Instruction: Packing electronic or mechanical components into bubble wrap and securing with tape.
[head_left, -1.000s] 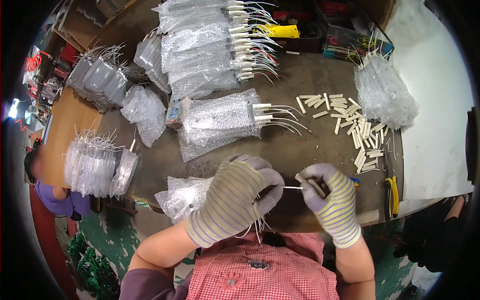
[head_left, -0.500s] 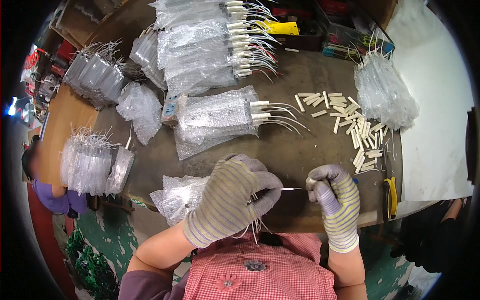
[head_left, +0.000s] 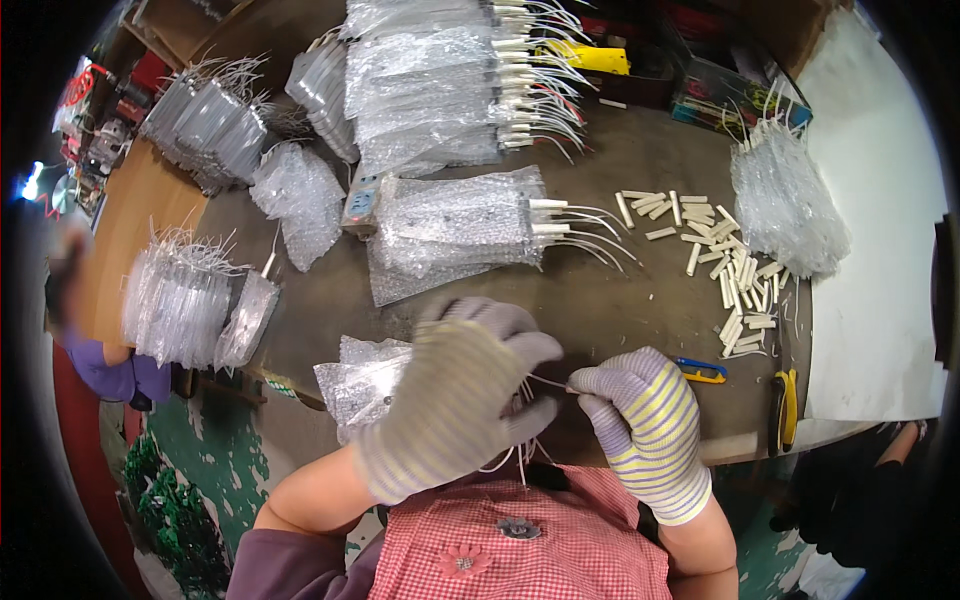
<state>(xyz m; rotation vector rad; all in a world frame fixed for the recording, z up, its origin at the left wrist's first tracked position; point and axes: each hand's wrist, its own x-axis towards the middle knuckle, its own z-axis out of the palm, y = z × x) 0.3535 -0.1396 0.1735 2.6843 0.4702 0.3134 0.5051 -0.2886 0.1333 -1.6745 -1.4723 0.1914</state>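
In the head view, the left hand (head_left: 455,400), in a striped glove, lies over a bubble-wrapped packet (head_left: 362,385) near the table's front edge. Its thumb and forefinger stand well apart, with thin white wires (head_left: 523,466) hanging down beside the thumb; whether the fingers hidden underneath grip the packet, I cannot tell. One wire (head_left: 546,381) runs across the gap between the hands to the right hand (head_left: 645,425), also gloved, whose thumb and fingertips are closed together on its end.

Just beyond the right hand lies a blue and yellow cutter (head_left: 701,371), and farther right a pair of pliers (head_left: 784,412) with yellow and black handles. Behind these, short white tubes (head_left: 742,272) are scattered in a loose pile, next to a wrapped bundle (head_left: 790,200). Ahead of the left hand, another packet (head_left: 455,225) lies flat, its wires pointing right, close to a power strip (head_left: 361,205). Beyond it, a row of packets (head_left: 425,95) reaches the far side of the brown table (head_left: 600,300). More bundles (head_left: 175,305) stand at the left. A person in purple (head_left: 115,372) is at the left edge.
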